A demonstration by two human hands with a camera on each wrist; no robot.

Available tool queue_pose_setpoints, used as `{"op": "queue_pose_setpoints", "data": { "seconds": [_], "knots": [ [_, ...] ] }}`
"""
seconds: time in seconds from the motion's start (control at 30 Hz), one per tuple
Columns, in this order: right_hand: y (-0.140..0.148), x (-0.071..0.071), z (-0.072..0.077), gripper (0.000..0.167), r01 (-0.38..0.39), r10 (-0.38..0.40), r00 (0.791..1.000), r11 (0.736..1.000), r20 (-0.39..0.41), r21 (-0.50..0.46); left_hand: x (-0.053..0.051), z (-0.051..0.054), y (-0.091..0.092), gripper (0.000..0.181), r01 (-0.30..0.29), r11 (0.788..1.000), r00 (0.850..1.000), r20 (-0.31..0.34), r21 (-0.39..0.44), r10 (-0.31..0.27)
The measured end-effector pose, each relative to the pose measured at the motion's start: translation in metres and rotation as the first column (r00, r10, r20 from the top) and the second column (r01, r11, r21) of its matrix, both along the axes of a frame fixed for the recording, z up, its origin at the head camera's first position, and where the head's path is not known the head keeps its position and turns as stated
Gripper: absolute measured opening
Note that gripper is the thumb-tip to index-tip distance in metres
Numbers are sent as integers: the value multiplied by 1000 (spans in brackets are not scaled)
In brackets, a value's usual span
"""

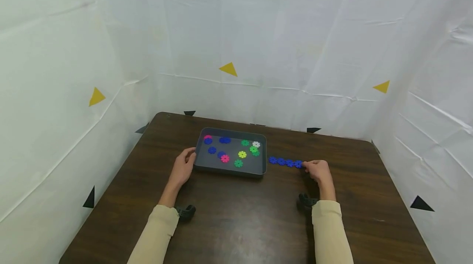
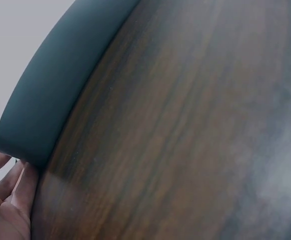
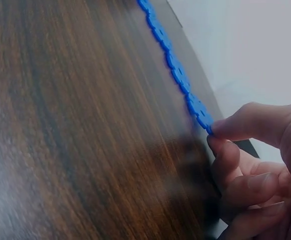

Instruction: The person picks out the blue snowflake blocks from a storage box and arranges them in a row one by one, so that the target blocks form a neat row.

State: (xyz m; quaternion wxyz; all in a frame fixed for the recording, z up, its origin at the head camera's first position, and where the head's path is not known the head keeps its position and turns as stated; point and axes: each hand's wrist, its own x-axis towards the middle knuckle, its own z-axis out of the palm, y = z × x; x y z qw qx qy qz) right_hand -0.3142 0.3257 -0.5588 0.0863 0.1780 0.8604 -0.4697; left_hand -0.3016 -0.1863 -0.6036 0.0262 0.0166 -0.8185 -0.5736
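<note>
A row of blue flower-shaped discs (image 1: 285,161), joined in a chain, lies right of the grey tray (image 1: 229,170). My right hand (image 1: 318,171) pinches the chain's right end between thumb and finger; the right wrist view shows the blue chain (image 3: 178,70) running away from that hand (image 3: 258,175). My left hand (image 1: 182,169) holds the tray's left side. In the left wrist view, its fingers (image 2: 10,190) curl at the corner of the tray wall (image 2: 45,85). Inside the tray are several loose discs: blue, green, a yellow one (image 1: 242,154), a white one (image 1: 256,144) and pink.
The dark wooden table (image 1: 236,214) extends around the tray and chain. White sheeting (image 1: 258,42) with yellow and black triangles hangs behind it and at both sides. A dark band is on each wrist.
</note>
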Motion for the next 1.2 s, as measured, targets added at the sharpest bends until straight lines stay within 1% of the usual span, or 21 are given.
{"op": "queue_pose_setpoints", "data": {
  "seconds": [0.1,0.2,0.4,0.7,0.9,1.03,1.2],
  "knots": [
    [1,1,-2,35,-7,7,1000,1000,0,30,1,0,0,45,1,1000,1000,5,-3,-1],
    [1,0,-5,32,5,-5,1000,999,-6,44,1,1,1,45,2,1000,1000,5,0,-2],
    [0,-3,-6,32,16,-16,1000,1000,-10,19,1,2,1,45,-3,1000,1000,5,5,3],
    [-2,1,-2,32,30,-30,1000,1000,-8,-8,1,3,1,45,-12,1000,1000,19,-6,12],
    [-4,4,-3,29,36,-36,999,999,-10,-6,2,4,1,46,-6,1000,1000,12,-4,6],
    [-3,4,-4,30,41,-41,999,999,-23,-9,2,4,1,46,-8,1000,1000,12,-3,8],
    [-2,2,-5,31,59,-60,998,997,-31,-40,2,3,1,45,-11,1000,1000,11,-3,11]
  ]
}}
